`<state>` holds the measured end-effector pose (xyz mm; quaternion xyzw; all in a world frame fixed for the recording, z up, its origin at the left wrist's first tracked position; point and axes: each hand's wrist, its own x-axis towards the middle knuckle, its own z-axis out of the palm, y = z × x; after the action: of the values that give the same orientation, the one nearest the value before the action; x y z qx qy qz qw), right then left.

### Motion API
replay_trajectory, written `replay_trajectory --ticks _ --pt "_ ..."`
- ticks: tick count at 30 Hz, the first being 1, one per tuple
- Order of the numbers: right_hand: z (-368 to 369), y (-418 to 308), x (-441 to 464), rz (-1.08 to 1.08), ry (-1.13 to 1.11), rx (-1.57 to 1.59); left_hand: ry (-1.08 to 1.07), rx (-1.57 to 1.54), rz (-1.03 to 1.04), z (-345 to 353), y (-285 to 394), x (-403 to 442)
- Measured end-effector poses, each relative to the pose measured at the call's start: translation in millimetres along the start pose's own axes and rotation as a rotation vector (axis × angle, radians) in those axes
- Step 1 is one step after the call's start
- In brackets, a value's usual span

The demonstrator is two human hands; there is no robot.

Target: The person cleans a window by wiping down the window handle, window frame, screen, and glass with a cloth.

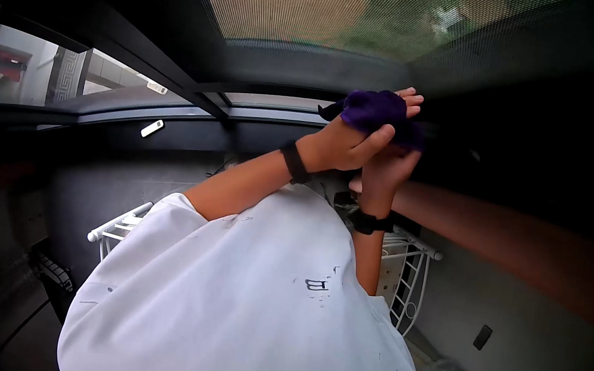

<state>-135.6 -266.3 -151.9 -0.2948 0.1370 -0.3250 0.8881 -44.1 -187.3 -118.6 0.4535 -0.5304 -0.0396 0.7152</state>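
Observation:
A bunched purple cloth (383, 113) sits between my two hands, in front of the dark window frame. My left hand (344, 147) is closed against it from the left, with the thumb stretched across its lower edge. From below, my right hand (390, 170) holds the same cloth. Several fingertips show above the cloth on the right, and the other fingers are hidden in its folds. Both wrists carry a black band, the left band (295, 162) and the right band (371, 222).
A mesh-covered window pane (300, 4) spans the top. A small white device (152, 128) is at the lower window frame. White metal railings (417, 278) show on both sides of my white shirt (241, 314). A blurred brown, arm-like shape (494, 243) reaches in from the right.

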Motion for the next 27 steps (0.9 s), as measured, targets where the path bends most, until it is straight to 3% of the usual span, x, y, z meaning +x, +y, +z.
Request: replay_trajectory --ticks 2,5,9,10,12,14,15,16,18,19,23,26,27 --pt "-4.2 -3.1 -3.2 -0.081 0.081 -0.078 -0.038 0.027 -0.029 2.1 -5.0 2.7" --pt "-7.9 -6.5 -13.5 -0.147 0.202 -0.168 -0.162 0.363 0.003 7.6 -8.4 1.4" --pt "9.3 -29.9 -26.2 -0.128 0.302 -0.128 -0.211 0.337 0.007 8.8 -7.5 1.5" --pt "16.1 -35.5 -29.7 -0.136 0.380 -0.126 -0.213 0.337 0.066 10.6 -4.9 2.7" --pt "32.6 -42.1 -34.7 -0.229 0.302 -0.043 -0.223 0.326 0.126 10.5 5.1 13.5" --pt "38.5 -50.9 -38.2 -0.250 0.341 -0.106 -0.165 0.113 0.327 11.5 27.6 38.4" --pt "-49.0 -40.3 -36.8 -0.099 0.062 0.586 -0.223 0.108 0.359 13.8 40.4 46.1" --pt "-40.7 -44.3 -36.8 -0.103 0.066 0.586 -0.225 0.104 0.357 16.6 44.2 52.8" --pt "1.8 -53.4 -36.4 -0.437 0.175 -0.489 -0.236 0.221 0.304 24.2 44.9 64.8" --pt "19.7 -55.6 -35.3 -0.582 0.219 -1.034 -0.134 0.131 0.318 31.8 20.4 64.6" --pt "52.7 -61.3 -17.7 -0.513 0.247 -0.758 -0.267 0.211 0.368 22.1 9.9 68.5" --pt "73.2 -68.8 -6.9 -0.336 0.550 -0.377 -0.348 0.171 0.213 21.0 6.8 71.1" --pt "55.8 -71.0 2.0 -0.326 0.533 -0.377 -0.264 0.210 0.234 22.0 6.2 73.1"
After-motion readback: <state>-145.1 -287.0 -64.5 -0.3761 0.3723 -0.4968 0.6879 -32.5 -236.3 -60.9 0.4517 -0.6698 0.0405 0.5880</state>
